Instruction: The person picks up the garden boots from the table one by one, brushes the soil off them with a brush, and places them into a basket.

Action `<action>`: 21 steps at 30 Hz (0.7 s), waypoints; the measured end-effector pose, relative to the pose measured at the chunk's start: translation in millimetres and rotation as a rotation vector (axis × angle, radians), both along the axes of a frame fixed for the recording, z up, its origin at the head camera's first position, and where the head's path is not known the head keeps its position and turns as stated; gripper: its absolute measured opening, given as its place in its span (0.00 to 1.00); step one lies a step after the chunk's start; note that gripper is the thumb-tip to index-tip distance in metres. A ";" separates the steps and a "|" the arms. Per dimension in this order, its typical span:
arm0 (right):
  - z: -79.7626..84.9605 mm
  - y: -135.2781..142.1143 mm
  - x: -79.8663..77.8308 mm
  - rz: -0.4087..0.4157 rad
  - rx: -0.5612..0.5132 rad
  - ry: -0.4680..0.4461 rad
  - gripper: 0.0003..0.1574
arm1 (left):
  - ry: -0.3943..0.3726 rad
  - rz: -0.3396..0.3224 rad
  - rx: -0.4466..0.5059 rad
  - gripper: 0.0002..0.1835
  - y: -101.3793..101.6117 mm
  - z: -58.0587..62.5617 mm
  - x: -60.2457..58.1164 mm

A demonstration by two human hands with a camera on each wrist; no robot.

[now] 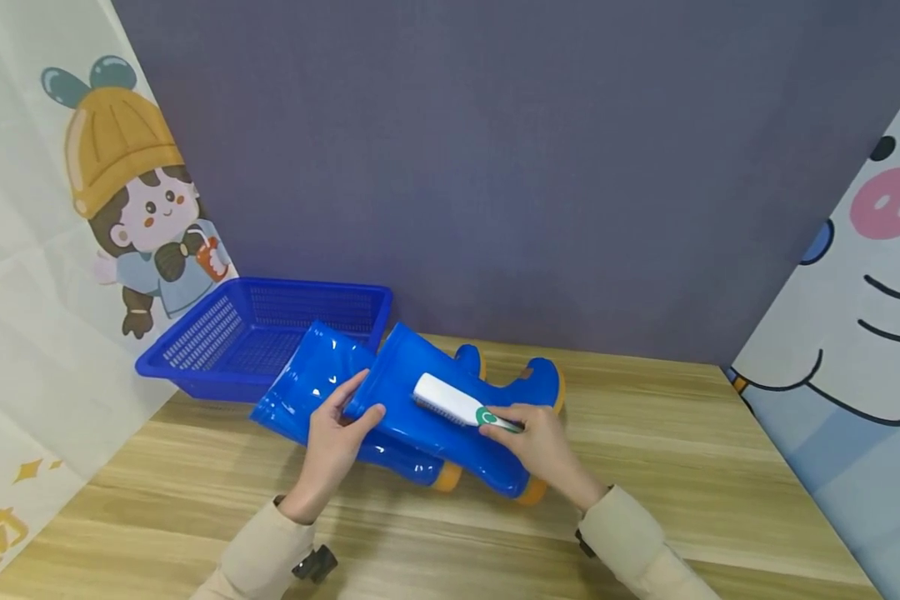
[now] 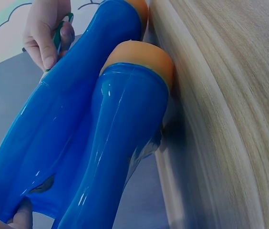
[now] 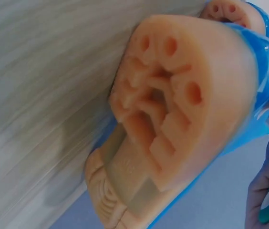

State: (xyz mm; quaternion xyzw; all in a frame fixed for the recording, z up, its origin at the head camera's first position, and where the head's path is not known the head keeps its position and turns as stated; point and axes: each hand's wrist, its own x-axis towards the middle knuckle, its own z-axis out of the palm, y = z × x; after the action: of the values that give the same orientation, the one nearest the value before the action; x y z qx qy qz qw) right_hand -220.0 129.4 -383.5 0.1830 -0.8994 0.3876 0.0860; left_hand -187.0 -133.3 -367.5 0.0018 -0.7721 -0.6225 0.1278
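Note:
My left hand point(image 1: 336, 429) grips the top rim of a blue rain boot point(image 1: 438, 429), thumb on the near side. Lying on its side, this boot has an orange sole point(image 3: 191, 62) with deep treads. A dark smudge point(image 2: 44, 184) marks a boot shaft near the rim in the left wrist view. My right hand point(image 1: 536, 437) holds a scrubbing brush point(image 1: 450, 400) by its white and green handle, the bristle side down against the boot's shaft. A second blue rain boot point(image 1: 311, 375) lies beside it to the left, partly covered by the first.
Behind the boots on the left stands a blue plastic basket point(image 1: 195, 375) with slotted walls; the second boot's shaft overlaps its front corner. The wooden tabletop point(image 1: 645, 450) meets a grey panel point(image 1: 532, 167) at the back. Printed cartoon panels flank both sides.

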 end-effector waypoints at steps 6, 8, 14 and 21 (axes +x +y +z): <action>1.2 5.0 1.7 0.017 0.023 0.016 0.20 | 0.006 0.000 -0.013 0.29 -1.1 0.3 0.8; 2.9 6.6 2.6 0.018 0.034 0.025 0.20 | 0.008 -0.002 -0.012 0.29 -1.4 0.2 0.8; 4.1 12.3 4.4 0.008 0.058 -0.014 0.21 | 0.005 -0.011 -0.007 0.29 -1.3 0.0 1.1; 6.2 21.4 8.0 -0.010 0.027 -0.068 0.20 | 0.016 -0.009 -0.017 0.29 -1.9 -0.8 0.9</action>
State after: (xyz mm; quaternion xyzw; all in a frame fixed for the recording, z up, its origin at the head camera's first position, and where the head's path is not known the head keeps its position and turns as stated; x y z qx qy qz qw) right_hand -212.1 150.8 -377.3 0.1664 -0.9077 0.3812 0.0550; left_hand -186.1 -135.2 -368.3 -0.0075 -0.7762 -0.6166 0.1311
